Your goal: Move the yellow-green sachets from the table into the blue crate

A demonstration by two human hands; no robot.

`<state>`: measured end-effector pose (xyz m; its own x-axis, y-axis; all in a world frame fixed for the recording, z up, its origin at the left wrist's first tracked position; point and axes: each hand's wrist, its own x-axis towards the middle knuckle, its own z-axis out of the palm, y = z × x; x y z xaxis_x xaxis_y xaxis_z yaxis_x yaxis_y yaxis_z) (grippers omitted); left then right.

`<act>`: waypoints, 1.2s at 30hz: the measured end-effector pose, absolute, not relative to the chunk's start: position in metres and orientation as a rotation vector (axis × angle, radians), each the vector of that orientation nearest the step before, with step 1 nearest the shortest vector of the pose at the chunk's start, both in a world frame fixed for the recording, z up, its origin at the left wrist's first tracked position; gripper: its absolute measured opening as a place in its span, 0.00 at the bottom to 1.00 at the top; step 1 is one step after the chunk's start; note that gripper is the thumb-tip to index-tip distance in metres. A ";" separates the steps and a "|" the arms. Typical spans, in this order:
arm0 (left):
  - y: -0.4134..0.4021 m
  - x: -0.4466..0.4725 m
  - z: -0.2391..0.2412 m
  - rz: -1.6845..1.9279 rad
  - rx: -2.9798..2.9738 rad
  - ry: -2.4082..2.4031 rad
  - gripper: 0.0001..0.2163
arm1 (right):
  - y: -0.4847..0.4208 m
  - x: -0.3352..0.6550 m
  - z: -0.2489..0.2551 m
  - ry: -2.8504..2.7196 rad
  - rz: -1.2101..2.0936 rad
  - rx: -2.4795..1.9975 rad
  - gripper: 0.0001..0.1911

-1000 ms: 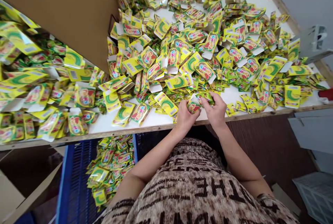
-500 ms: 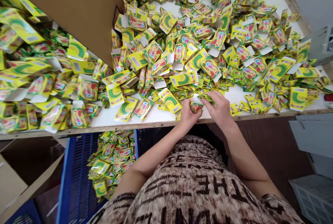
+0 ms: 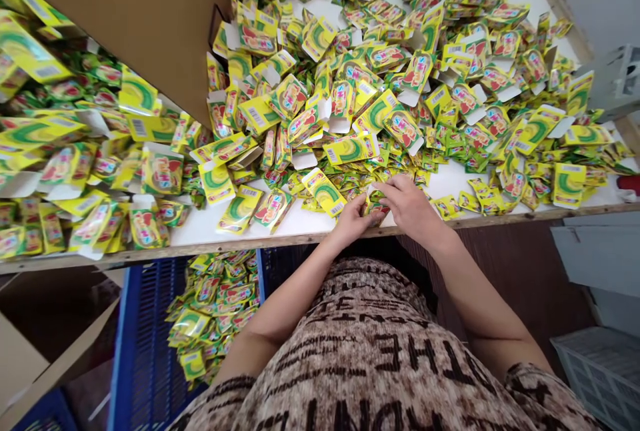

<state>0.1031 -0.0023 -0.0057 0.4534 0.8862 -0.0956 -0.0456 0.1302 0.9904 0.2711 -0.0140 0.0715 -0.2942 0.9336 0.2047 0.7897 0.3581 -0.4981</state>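
Observation:
Close to the table's front edge, my left hand is closed around a small yellow-green printed box, largely covered by my fingers. My right hand is closed at the top of the same box, its fingertips pressed by the white flap. Whether a sachet is under those fingertips is hidden. Just left of my hands lies a yellow box with a green swirl. Behind them is a heap of small yellow-green sachets, and a few more sachets lie to the right.
Many printed boxes, several with open white flaps, cover the white table. A large brown cardboard panel stands at the left. Below the wooden edge are a blue crate with packs and an open carton.
My right hand has moved slightly left, onto the box top. The green sachet it held beside the opening no longer shows. My left hand keeps hold of the box; the view has shifted slightly.

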 end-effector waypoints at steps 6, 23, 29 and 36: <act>-0.003 0.102 -0.004 0.788 1.298 0.875 0.20 | -0.017 0.274 0.068 -2.126 0.448 -1.488 0.08; -0.006 0.086 0.026 0.828 1.060 0.877 0.15 | -0.032 0.254 0.041 -0.768 1.481 -1.344 0.09; -0.006 0.087 0.015 1.081 1.221 1.134 0.12 | -0.025 0.248 0.040 -0.970 1.295 -1.305 0.13; 0.003 0.093 0.011 1.084 1.314 1.116 0.12 | -0.021 0.249 0.025 -0.937 1.233 -1.348 0.12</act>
